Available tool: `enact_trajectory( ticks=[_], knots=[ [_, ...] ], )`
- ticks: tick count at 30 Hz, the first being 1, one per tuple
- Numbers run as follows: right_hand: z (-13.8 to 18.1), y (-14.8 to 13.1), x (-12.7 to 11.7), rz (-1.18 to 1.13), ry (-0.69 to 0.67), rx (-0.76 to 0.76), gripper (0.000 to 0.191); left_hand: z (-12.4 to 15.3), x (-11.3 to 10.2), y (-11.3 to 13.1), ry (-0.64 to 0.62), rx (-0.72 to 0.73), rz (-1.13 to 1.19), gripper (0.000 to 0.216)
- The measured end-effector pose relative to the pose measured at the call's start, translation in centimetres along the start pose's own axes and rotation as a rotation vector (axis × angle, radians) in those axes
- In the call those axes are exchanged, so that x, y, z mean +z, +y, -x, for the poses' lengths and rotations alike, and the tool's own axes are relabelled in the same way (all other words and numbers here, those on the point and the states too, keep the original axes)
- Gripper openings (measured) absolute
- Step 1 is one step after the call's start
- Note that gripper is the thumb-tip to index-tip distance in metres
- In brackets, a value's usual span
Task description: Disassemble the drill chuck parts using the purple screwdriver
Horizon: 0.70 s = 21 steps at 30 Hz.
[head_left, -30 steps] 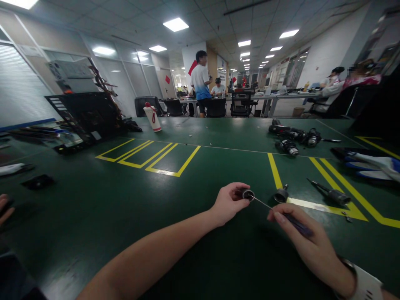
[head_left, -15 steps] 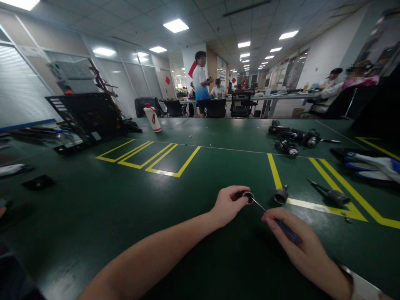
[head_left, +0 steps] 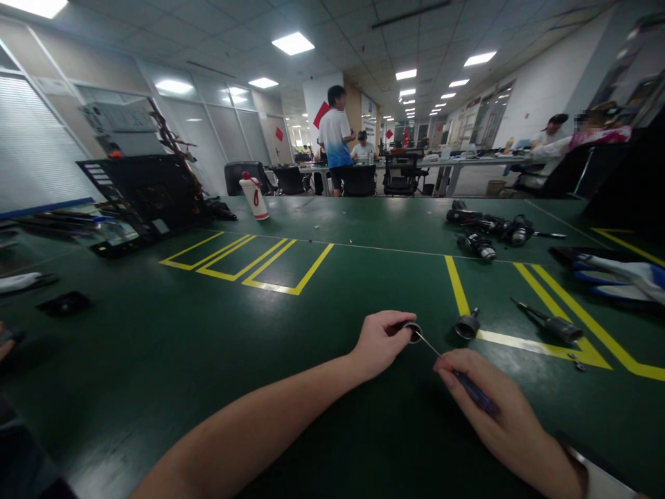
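Note:
My left hand [head_left: 382,341] pinches a small round metal ring or cup [head_left: 414,332] between thumb and fingers, its open mouth turned toward my right. In my right hand [head_left: 499,398] is a screwdriver [head_left: 476,394] with a dark purplish handle. Its thin shaft points up and left, and the tip reaches into the ring's opening; what it touches inside is hidden. Just right of the ring, a dark metal cup-shaped part with a short stem [head_left: 467,324] rests on the green table [head_left: 322,430]. Farther right lies a dark cylindrical part with a long pointed shaft [head_left: 551,324].
Small metal bits [head_left: 576,362] lie by the yellow tape [head_left: 597,355]. Several dark machine parts [head_left: 483,232] sit at the back right, near blue-and-white gloves [head_left: 618,277]. A white bottle [head_left: 254,197] and a black equipment frame [head_left: 150,194] stand left. Another person's hand [head_left: 6,343] shows at the left edge.
My right hand and the screwdriver handle have shifted slightly left and down, with the tip still in the ring. My left hand stays nearly in place. The other person's hand at far left moved slightly.

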State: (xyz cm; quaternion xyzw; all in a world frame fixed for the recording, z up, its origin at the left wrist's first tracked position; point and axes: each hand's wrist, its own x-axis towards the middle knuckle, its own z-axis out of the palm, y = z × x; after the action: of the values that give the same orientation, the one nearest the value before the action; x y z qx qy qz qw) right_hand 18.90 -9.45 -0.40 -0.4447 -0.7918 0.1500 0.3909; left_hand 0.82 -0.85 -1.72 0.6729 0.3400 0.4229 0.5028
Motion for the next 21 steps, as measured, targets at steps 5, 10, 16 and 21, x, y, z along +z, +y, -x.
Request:
enact_trajectory(
  ticks=[5, 10, 16, 21],
  knots=[
    [-0.07, -0.29, -0.11, 0.012, -0.013, -0.020, 0.014, -0.02, 0.00, 0.15, 0.023, -0.008, -0.036, 0.028],
    [-0.14, -0.63, -0.21, 0.019, 0.008, -0.050, 0.013, -0.01, -0.08, 0.04, 0.024, 0.041, -0.085, 0.028],
    [-0.42, -0.83, 0.00, 0.070, 0.001, -0.102, 0.011, -0.15, 0.07, 0.16, 0.043, 0.048, -0.118, 0.028],
    [-0.15, -0.76, 0.02, 0.101, -0.049, -0.107, 0.012, -0.20, 0.02, 0.09, 0.033, 0.061, -0.147, 0.030]
  ],
)
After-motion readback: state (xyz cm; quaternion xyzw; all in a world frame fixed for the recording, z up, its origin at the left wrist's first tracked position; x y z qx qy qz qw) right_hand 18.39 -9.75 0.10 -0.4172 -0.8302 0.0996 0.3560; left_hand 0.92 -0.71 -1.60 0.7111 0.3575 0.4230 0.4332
